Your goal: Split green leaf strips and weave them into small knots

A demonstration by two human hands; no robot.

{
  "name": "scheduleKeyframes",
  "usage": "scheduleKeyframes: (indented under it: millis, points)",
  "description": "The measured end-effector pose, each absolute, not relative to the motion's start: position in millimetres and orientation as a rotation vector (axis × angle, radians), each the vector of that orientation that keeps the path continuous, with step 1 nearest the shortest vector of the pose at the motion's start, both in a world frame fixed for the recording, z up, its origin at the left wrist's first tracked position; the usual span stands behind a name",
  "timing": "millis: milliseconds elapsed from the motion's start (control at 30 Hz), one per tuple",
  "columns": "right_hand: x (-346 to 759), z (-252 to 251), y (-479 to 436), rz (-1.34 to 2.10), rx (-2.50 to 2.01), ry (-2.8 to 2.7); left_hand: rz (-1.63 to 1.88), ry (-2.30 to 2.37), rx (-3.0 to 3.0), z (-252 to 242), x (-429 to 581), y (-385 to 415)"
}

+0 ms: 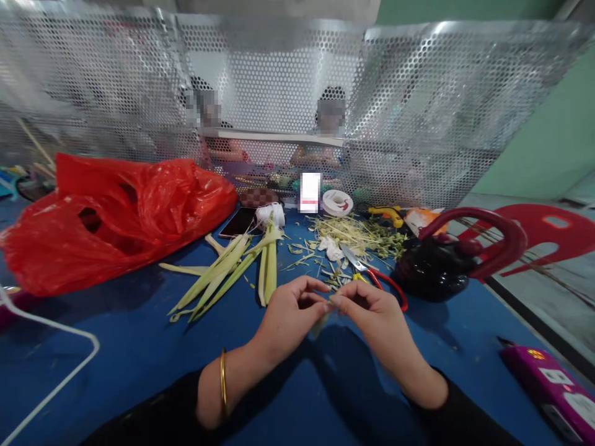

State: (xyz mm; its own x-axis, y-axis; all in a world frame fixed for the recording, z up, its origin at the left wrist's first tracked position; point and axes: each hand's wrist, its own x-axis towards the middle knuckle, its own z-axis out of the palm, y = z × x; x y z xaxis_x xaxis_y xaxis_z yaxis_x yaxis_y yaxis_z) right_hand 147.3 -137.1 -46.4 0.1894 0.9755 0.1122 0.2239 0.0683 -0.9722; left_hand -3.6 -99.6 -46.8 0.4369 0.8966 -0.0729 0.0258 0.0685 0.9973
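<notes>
Over the blue table, my left hand and my right hand meet at their fingertips. Both pinch a small pale green leaf piece, which hangs below the left fingers and is partly hidden by them. Just beyond my right hand lie scissors with red handles. Long pale green husk strips lie to the left of my left hand, with another upright bundle beside them. Cut stems and scraps are spread behind the hands.
A red plastic bag fills the back left. White thread, a phone and a ribbon spool sit behind. A dark glossy pot stands right, a purple box at the near right, a white cable left.
</notes>
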Motion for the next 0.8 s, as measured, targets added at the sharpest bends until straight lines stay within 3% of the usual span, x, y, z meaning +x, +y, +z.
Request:
scheduleKeyframes:
  millis: [133,300,567,800]
  points:
    - [149.4,-47.4,-136.3,0.742,-1.371,-1.335,0.86,0.947,1.418,-47.4,-4.6,-99.2]
    - [152.1,-48.2,-139.7,0.24,-1.264,-1.607,0.998,1.116,1.454,-45.5,-5.9,-98.6]
    - [149.7,-48.2,-145.9,-0.326,-1.085,-2.116,0.675,0.92,0.947,-44.6,-4.2,-105.8]
    - [149.6,-45.5,-148.5,-0.319,-1.066,-2.191,0.735,0.92,0.892,-42.4,-5.8,-102.9]
